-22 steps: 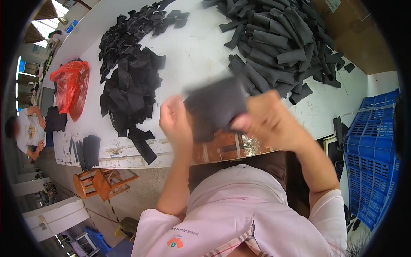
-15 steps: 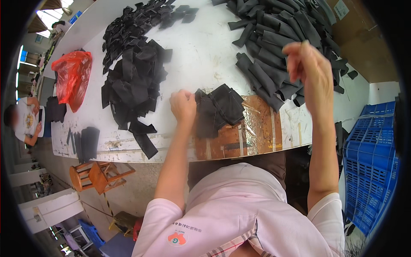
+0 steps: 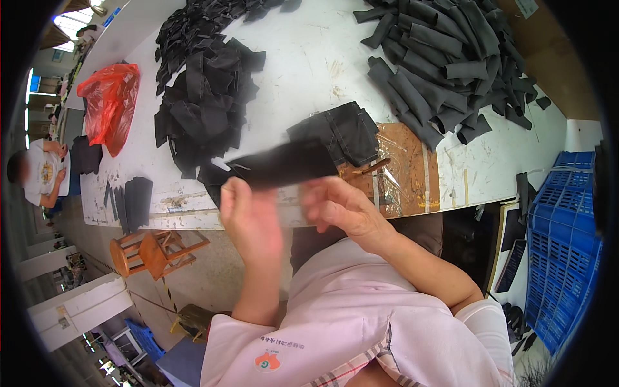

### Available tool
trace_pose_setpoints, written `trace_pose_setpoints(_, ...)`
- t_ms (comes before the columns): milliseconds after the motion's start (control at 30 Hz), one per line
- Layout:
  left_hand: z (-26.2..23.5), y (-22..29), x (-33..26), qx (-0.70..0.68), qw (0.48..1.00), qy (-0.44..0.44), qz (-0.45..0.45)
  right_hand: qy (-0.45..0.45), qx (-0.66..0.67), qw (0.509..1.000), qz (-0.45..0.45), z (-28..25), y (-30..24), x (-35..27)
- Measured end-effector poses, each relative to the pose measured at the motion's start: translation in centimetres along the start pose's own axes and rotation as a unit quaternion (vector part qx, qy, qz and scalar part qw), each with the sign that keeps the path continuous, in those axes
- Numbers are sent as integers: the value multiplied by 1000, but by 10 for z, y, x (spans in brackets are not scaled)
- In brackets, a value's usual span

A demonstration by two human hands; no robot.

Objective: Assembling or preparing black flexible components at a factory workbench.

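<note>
Left hand (image 3: 250, 216) pinches one black piece (image 3: 290, 165); right hand (image 3: 347, 208) curls at its edge, grip unclear; one red bag (image 3: 109, 103) leftward.

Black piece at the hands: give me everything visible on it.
The black piece looks like flat, roughly rectangular cloth; motion blur hides seams and texture. It is tilted, right end higher in the picture, near the front of the white table. The left hand is at its lower left edge, the right hand at its lower right; blur hides the exact grip.
</note>
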State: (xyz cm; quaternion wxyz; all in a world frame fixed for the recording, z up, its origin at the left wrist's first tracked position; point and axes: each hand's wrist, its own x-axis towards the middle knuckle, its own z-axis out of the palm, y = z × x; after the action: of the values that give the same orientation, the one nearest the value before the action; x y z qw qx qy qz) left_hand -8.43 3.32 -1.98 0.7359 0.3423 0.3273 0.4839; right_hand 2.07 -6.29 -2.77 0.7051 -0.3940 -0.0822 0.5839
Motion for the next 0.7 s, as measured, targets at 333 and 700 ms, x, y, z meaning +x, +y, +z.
trace_pose_setpoints(333,-16,-14,-37,201,972,4,-119,-11,-391,918,-62,-15,-32,-4)
trace_pose_setpoints(700,40,30,-1,422,802,-395,-149,-202,-583,784,-67,-21,-50,-2)
